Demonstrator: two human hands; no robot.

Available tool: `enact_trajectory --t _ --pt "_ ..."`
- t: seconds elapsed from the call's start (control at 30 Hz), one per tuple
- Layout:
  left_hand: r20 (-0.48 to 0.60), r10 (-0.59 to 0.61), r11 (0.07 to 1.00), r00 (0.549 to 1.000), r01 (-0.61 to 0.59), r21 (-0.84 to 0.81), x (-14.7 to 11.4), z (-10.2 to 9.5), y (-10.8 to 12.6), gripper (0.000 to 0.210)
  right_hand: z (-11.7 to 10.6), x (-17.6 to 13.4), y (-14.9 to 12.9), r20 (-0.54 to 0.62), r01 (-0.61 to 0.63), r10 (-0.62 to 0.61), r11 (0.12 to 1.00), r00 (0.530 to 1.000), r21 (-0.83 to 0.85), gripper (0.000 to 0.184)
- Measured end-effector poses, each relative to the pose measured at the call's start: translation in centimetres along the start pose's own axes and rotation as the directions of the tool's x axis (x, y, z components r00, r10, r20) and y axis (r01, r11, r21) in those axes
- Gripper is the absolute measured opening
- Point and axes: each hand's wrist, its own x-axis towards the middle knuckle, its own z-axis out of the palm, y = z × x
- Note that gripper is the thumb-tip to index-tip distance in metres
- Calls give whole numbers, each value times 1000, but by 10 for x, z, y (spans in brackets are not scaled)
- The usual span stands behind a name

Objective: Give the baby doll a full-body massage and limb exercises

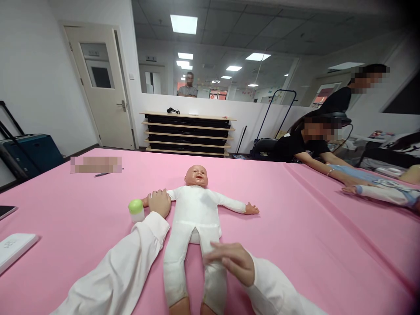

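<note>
Left hand (159, 202) palm-down on the doll (197, 205) at its outstretched arm; whether it grips, cannot tell. Right hand (233, 261) blurred, fingers loosely extended, over one leg; contact unclear. Green-lidded jar (136, 210) just beside left hand; white device (18, 250) farther left. Doll face up on pink surface (295, 227), long axis running away, head farthest.

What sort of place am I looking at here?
Possibly a training or workshop room: a baby doll lies face up on a pink cloth, and a person leans over what looks like another doll.
</note>
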Motion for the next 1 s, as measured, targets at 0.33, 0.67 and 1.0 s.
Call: enact_trajectory --t 0.33,0.67,1.0 --pt "-22 12 1000 1000 -12 1 2 5 -1 36 22 20 54 -34 -40 25 829 999 -558 50" --pt "-18 -4 996 1000 2 -85 4 7 0 42 36 -12 22 125 126 -74 863 989 -489 30" --pt "-7 634 689 773 -569 -449 -30 -29 15 52 33 -12 24 145 158 -99 857 985 -490 31"
